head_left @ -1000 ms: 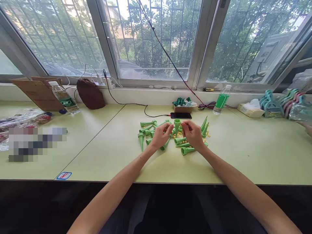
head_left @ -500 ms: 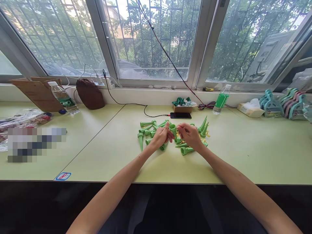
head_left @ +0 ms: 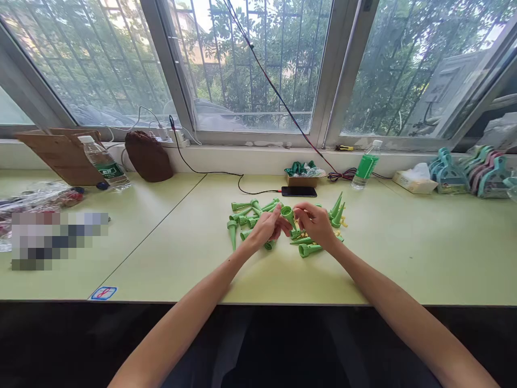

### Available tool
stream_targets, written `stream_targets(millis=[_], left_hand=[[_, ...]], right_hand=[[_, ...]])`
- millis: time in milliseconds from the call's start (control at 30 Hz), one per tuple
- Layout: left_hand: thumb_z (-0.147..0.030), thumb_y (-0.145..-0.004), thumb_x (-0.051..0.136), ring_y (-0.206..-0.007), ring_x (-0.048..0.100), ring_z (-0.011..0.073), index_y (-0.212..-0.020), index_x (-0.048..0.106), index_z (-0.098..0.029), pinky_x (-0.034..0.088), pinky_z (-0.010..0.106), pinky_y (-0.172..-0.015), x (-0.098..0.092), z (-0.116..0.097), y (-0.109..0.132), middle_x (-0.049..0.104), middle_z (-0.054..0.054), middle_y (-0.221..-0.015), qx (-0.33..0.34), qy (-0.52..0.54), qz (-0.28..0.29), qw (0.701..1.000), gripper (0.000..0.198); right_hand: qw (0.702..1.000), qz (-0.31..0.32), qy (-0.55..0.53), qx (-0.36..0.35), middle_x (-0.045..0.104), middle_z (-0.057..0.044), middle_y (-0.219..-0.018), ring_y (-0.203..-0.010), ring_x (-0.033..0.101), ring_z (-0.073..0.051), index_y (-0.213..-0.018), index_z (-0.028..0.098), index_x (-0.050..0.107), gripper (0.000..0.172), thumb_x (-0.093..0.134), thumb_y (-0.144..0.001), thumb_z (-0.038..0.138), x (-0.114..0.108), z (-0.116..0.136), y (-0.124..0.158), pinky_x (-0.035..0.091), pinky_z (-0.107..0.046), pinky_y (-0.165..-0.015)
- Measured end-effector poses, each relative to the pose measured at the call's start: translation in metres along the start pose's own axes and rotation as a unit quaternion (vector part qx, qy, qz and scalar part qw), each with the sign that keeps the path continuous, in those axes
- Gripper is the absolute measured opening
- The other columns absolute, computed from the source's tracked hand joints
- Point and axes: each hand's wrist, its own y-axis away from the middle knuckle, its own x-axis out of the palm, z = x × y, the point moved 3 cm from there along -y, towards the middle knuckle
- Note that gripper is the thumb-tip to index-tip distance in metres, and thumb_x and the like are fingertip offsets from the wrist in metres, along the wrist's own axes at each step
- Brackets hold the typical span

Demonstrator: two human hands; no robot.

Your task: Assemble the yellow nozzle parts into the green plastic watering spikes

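My left hand is closed on a green plastic cone-shaped spike, its round open mouth tilted up toward me. My right hand is closed in a pinch at the spike's right side; what its fingertips hold, if anything, is hidden. Around and under both hands lie several more green spikes, many on their sides. Two spikes point upward to the right of my right hand. Small yellow pieces are scattered beside them, some partly covered by the spikes and my hand.
Behind the pile lies a black phone on a cable, before a small box. A green-labelled bottle, a tissue pack and hangers stand right. A second bottle and a brown bag stand left.
The spike in my left hand has tilted slightly, and the left fingers have shifted a little to the right beneath it. My right hand stays almost in place beside it.
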Motion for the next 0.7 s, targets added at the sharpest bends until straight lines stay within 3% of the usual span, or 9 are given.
stream_targets(millis=[133,300,500,700], left_hand=[[-0.071,-0.09,0.031,-0.037,0.038,0.0076,-0.079,0.07,-0.009,0.024,0.023,-0.037,-0.0002,-0.0008,0.0003,0.065,0.009,-0.061,0.01,0.016,-0.006,1.0,0.075],[-0.071,-0.089,0.032,-0.036,0.037,0.0087,-0.074,0.067,-0.011,0.024,0.023,-0.039,-0.0016,-0.0008,0.0011,0.046,0.001,-0.042,0.022,0.011,-0.013,1.0,0.071],[-0.065,-0.088,0.045,-0.037,0.037,0.0071,-0.078,0.057,-0.015,0.023,0.021,-0.038,-0.0043,0.0016,-0.001,0.044,-0.003,-0.045,0.065,-0.001,-0.022,0.998,0.052],[-0.054,-0.084,0.06,-0.043,0.045,0.0055,-0.123,0.055,-0.017,0.031,0.019,-0.039,-0.0046,-0.0036,0.0011,0.055,-0.003,-0.068,0.09,0.001,-0.044,0.995,0.054]], right_hand=[[1.0,-0.002,-0.01,0.001,0.056,0.002,-0.061,-0.043,0.05,-0.009,-0.085,0.019,0.061,0.028,0.053,-0.093,0.045,0.0002,-0.0006,0.0002,0.04,-0.022,-0.044],[1.0,0.0,-0.011,-0.004,0.058,0.002,-0.063,-0.043,0.05,-0.008,-0.086,0.02,0.06,0.026,0.053,-0.093,0.043,0.0,0.0008,0.0003,0.041,-0.022,-0.046],[1.0,-0.007,-0.012,0.003,0.056,0.002,-0.064,-0.044,0.049,-0.008,-0.086,0.019,0.06,0.027,0.053,-0.093,0.044,-0.0014,0.001,-0.0007,0.041,-0.021,-0.046],[1.0,-0.013,-0.02,0.013,0.052,0.004,-0.061,-0.042,0.046,-0.008,-0.088,0.019,0.058,0.026,0.052,-0.094,0.044,-0.002,0.0005,-0.0016,0.04,-0.022,-0.045]])
